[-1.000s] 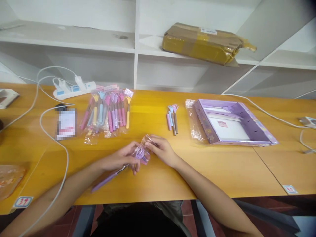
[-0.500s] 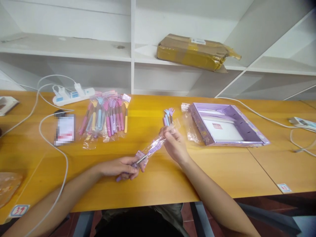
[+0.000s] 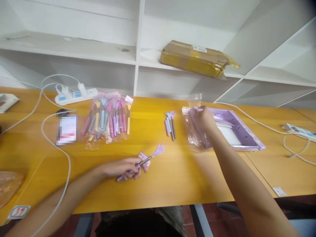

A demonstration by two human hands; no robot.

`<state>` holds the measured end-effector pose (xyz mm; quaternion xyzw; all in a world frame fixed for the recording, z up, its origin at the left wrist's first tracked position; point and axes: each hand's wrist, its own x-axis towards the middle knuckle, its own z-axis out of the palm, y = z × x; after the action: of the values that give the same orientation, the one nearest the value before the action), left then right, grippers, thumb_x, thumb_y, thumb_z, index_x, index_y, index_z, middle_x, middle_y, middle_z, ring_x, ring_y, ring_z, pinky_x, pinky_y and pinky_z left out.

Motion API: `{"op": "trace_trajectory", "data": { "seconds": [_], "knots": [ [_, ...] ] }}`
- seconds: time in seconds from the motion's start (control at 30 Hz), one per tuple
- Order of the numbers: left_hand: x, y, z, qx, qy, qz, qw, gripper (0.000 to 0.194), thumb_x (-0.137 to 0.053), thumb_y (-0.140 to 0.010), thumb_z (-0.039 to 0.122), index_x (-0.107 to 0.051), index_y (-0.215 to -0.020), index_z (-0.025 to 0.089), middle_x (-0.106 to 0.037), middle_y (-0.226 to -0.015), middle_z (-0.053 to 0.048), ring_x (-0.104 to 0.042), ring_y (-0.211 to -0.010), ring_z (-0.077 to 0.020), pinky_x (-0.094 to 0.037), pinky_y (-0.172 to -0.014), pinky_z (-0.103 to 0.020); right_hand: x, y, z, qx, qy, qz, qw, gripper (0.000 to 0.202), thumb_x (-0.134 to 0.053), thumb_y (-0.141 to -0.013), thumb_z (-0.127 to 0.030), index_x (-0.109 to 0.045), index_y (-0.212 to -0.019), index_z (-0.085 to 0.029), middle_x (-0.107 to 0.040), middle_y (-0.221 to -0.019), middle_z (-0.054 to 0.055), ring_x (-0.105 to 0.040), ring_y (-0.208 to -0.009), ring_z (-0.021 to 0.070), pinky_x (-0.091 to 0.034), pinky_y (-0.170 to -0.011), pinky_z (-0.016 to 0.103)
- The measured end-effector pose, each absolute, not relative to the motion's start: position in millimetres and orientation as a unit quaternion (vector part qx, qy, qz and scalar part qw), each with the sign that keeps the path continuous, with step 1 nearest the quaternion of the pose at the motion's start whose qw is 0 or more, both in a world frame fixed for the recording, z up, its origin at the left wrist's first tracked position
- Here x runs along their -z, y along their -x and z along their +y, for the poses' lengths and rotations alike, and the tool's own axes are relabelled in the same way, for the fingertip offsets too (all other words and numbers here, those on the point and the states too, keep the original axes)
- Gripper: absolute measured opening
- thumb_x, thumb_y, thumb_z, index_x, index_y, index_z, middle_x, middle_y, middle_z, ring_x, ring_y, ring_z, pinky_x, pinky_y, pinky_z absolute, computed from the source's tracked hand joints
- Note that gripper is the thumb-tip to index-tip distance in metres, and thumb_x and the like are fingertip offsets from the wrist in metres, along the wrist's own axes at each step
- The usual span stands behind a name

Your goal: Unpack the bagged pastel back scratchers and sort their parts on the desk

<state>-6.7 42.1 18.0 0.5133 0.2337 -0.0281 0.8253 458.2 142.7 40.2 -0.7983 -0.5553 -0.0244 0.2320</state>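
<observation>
A purple back scratcher with a hand-shaped head lies across my left hand, which is closed around its handle. A small printed card is held under the metal shaft. Over at the right, my right hand is closed on a clear plastic sleeve, beside the purple box. Motion blurs its fingers somewhat. Below it, more clear wrappers lie against the box's left side. Several unwrapped scratcher parts, blue and purple-headed, rest on the table between the two hands.
Several bagged back scratchers lie at the back left, by a white power strip with cables. The purple box holds white cards and a purple scratcher head. A taped carton sits on the shelf. A white cable crosses my left forearm.
My right hand has drawn the clear sleeve off the purple back scratcher and moved right to the wrappers by the box. My left hand still holds the scratcher and card.
</observation>
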Motion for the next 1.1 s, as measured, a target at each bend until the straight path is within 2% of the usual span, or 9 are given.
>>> {"op": "trace_trajectory", "data": {
  "seconds": [0.17,0.27,0.37,0.5,0.6,0.73,0.9,0.97,1.1],
  "knots": [
    [-21,7,41,0.027,-0.501,0.247,0.829,0.033,-0.053,-0.090,0.023,-0.059,-0.122,0.022,-0.052,-0.082,0.003,-0.028,-0.050,-0.0067,-0.027,-0.038,-0.015,-10,-443,146,0.177,0.767,-0.613,0.071,0.043,-0.043,-0.103,-0.026,-0.055,-0.138,-0.004,-0.062,-0.125,0.031,-0.059,-0.110,0.0373,-0.041,-0.089,0.044],
    [-23,5,41,-0.005,-0.487,0.265,0.832,0.023,-0.056,-0.093,0.025,-0.059,-0.115,0.021,-0.050,-0.078,0.004,-0.029,-0.049,-0.0055,-0.027,-0.041,-0.014,-7,-438,144,0.224,0.720,-0.654,0.068,0.039,-0.045,-0.100,-0.019,-0.061,-0.135,-0.013,-0.057,-0.134,0.026,-0.053,-0.117,0.0368,-0.039,-0.095,0.047],
    [-22,5,41,-0.036,-0.491,0.268,0.828,0.020,-0.058,-0.097,0.032,-0.059,-0.114,0.021,-0.050,-0.078,0.004,-0.030,-0.048,-0.0050,-0.025,-0.041,-0.016,-8,-430,140,0.184,0.730,-0.646,0.122,0.035,-0.050,-0.100,-0.029,-0.067,-0.127,-0.014,-0.058,-0.131,0.024,-0.052,-0.118,0.0383,-0.040,-0.098,0.050],
    [-21,8,42,-0.066,-0.537,0.289,0.790,0.041,-0.054,-0.105,0.049,-0.054,-0.138,0.024,-0.051,-0.080,0.005,-0.028,-0.049,-0.0058,-0.022,-0.042,-0.018,-15,-392,114,0.082,0.728,-0.625,0.269,0.031,-0.053,-0.099,-0.036,-0.068,-0.114,-0.014,-0.062,-0.118,0.021,-0.057,-0.109,0.0343,-0.044,-0.097,0.048],
    [-23,9,39,-0.107,-0.636,0.320,0.694,0.042,-0.049,-0.108,0.056,-0.056,-0.134,0.024,-0.053,-0.084,0.003,-0.041,-0.059,-0.0094,-0.033,-0.052,-0.020,-27,-341,71,-0.155,0.615,-0.675,0.377,0.024,-0.057,-0.101,-0.044,-0.063,-0.092,-0.022,-0.063,-0.092,0.007,-0.058,-0.085,0.0229,-0.048,-0.082,0.036],
    [-19,7,29,-0.137,-0.826,0.342,0.426,0.026,-0.046,-0.111,0.042,-0.062,-0.117,0.022,-0.066,-0.105,-0.008,-0.060,-0.095,-0.0224,-0.049,-0.087,-0.036,-36,-261,8,-0.476,0.405,-0.728,0.281,0.035,-0.073,-0.095,-0.055,-0.065,-0.085,-0.021,-0.056,-0.075,-0.002,-0.049,-0.068,0.0146,-0.044,-0.066,0.027],
    [-7,3,25,-0.146,-0.925,0.277,0.216,0.029,-0.039,-0.111,0.026,-0.064,-0.097,0.020,-0.066,-0.091,-0.012,-0.057,-0.088,-0.0274,-0.048,-0.086,-0.043,-17,-205,-21,-0.557,0.405,-0.614,0.386,0.051,-0.052,-0.106,-0.060,-0.069,-0.081,-0.019,-0.063,-0.080,0.002,-0.059,-0.080,0.0177,-0.049,-0.082,0.034],
    [-7,3,27,-0.138,-0.935,0.268,0.187,0.029,-0.038,-0.109,0.021,-0.063,-0.094,0.020,-0.064,-0.085,-0.010,-0.056,-0.081,-0.0260,-0.047,-0.077,-0.039,-8,-201,-23,-0.584,0.428,-0.558,0.406,0.057,-0.056,-0.101,-0.068,-0.060,-0.069,-0.020,-0.053,-0.067,-0.001,-0.051,-0.069,0.0160,-0.047,-0.073,0.033],
    [-13,3,31,-0.115,-0.947,0.249,0.170,0.027,-0.042,-0.109,0.025,-0.063,-0.092,0.021,-0.065,-0.084,-0.009,-0.058,-0.078,-0.0243,-0.044,-0.070,-0.035,-7,-206,-32,-0.596,0.466,-0.510,0.410,0.068,-0.058,-0.096,-0.076,-0.034,-0.059,-0.025,-0.027,-0.056,-0.005,-0.023,-0.056,0.0123,-0.025,-0.053,0.032]
  ]
}}
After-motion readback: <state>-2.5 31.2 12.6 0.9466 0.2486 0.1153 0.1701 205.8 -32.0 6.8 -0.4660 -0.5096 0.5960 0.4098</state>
